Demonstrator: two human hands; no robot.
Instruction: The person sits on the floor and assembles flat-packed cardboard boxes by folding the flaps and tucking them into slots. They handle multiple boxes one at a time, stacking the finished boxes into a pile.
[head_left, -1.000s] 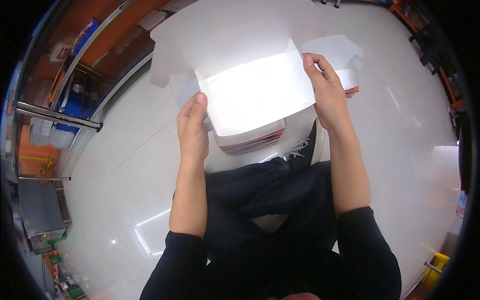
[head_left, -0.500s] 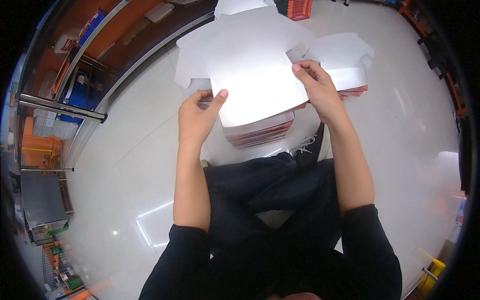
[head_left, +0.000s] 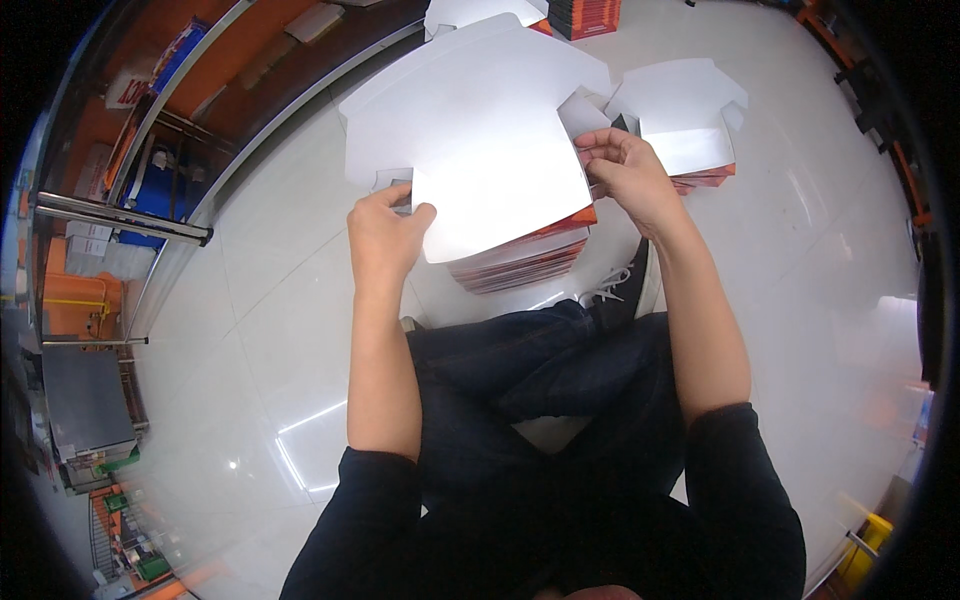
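Note:
A white die-cut cardboard box blank (head_left: 495, 150), with flaps at its sides, lies in front of me. Its near edge overhangs a stack of flat red-edged box blanks (head_left: 525, 262) on the floor. At the blank's left edge, my left hand (head_left: 385, 235) is closed, thumb against the edge and fingertips partly hidden by the side flap. My right hand (head_left: 632, 178) pinches at the right edge, its fingers bent inward beside a raised flap. An orange-red strip of the outer side shows below the near right corner.
To the right, a partly folded white box (head_left: 685, 150) rests on red-edged blanks (head_left: 705, 181). Beyond stand another white box (head_left: 480, 12) and a red stack (head_left: 587, 18). A metal-framed shelf (head_left: 210, 120) runs along the left. My crossed legs (head_left: 540, 370) and a shoe (head_left: 618, 292) are close by.
The blank has shifted slightly left, and its right flap now stands raised. My right thumb has left the top panel and its fingers curl at the side. My left hand has dropped slightly.

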